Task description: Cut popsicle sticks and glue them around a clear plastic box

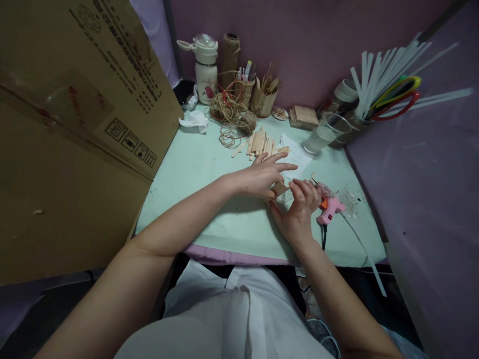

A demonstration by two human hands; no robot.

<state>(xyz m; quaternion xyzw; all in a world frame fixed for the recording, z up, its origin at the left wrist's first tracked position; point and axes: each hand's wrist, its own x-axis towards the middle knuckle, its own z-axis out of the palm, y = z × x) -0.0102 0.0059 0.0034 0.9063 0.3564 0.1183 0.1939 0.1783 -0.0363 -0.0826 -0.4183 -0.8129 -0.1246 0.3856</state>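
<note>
Between my hands is a small flat tan wooden piece [280,189], partly covered by fingers. My left hand [260,178] grips its left side with thumb and a bent finger, while the other fingers stretch out above it. On the other side, my right hand [299,209] pinches the edge with its fingertips, its thumb reaching below the piece. A pile of craft sticks [262,143] lies just beyond my left hand. Close by my right hand rests a pink glue gun [331,209] with an orange trigger. A white tissue [297,155] lies behind both hands.
Tangled twine [232,117], a white bottle [206,75] and a stick-covered holder [264,99] stand at the back. A clear glass [322,137], a wooden block [303,116], white strips [377,75] and scissors [398,102] are at right. A large cardboard box [82,149] borders the left.
</note>
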